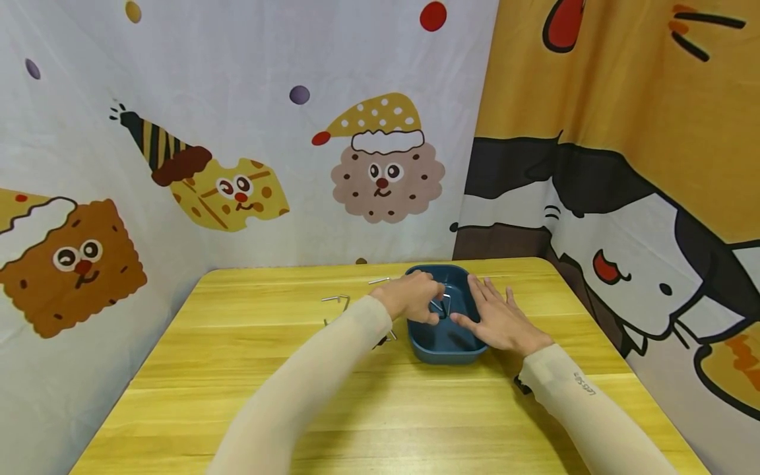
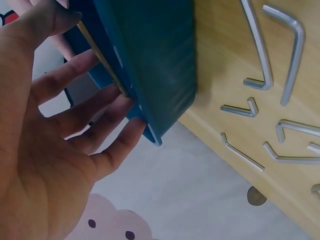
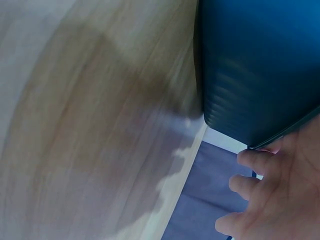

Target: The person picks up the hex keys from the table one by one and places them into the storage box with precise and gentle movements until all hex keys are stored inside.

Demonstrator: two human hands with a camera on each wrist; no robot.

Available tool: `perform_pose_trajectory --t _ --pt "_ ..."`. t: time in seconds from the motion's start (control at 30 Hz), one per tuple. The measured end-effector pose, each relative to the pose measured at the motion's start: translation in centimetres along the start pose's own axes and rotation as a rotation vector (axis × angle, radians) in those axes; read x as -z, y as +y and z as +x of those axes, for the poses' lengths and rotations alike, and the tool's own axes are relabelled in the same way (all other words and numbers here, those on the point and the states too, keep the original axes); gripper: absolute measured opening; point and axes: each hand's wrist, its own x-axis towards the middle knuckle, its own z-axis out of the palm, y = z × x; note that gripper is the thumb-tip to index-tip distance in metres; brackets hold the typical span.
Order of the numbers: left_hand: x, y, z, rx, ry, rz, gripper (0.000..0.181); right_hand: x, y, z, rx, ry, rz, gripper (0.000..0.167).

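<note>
A dark blue plastic bin [image 1: 448,357] stands on the table, with a few metal hex keys [image 1: 447,305] showing inside it. My left hand [image 1: 413,296] reaches over the bin's left rim. In the left wrist view a slim hex key [image 2: 102,58] runs between the thumb and the fingertips, which hold it at the bin's opening. My right hand [image 1: 502,320] rests on the bin's right rim with its fingers spread out straight. The right wrist view shows the bin's outer wall [image 3: 255,70] beside that hand.
Several L-shaped hex keys [image 2: 295,55] lie loose on the wooden table [image 1: 237,369] left of the bin, some partly behind the left arm. A cartoon-printed curtain [image 1: 249,79] hangs at the table's back and sides.
</note>
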Motion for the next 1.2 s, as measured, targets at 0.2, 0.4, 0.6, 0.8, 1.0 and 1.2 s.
perform_pose_trajectory --t 0.2,0.4,0.6,0.8,1.0,1.2 --pt "0.3 0.2 0.5 0.004 -0.034 -0.020 0.052 -0.1 0.0 0.0 0.003 0.003 -0.001 0.113" --pt "0.3 0.6 0.8 0.017 -0.053 -0.014 0.050 0.0 0.0 -0.1 0.007 0.003 -0.004 0.115" --pt "0.3 0.8 1.0 0.005 -0.041 0.006 0.048 0.0 0.1 -0.1 0.013 0.004 -0.009 0.115" --pt "0.3 1.0 0.8 -0.005 -0.013 0.049 0.046 0.0 0.1 0.0 0.019 0.009 -0.019 0.114" --pt "-0.2 0.8 -0.2 0.005 0.049 0.098 0.043 -0.1 0.1 0.0 0.012 0.004 -0.023 0.115" --pt "-1.0 0.2 -1.6 0.034 0.102 0.106 0.043 -0.2 0.0 0.1 0.014 0.008 -0.022 0.115"
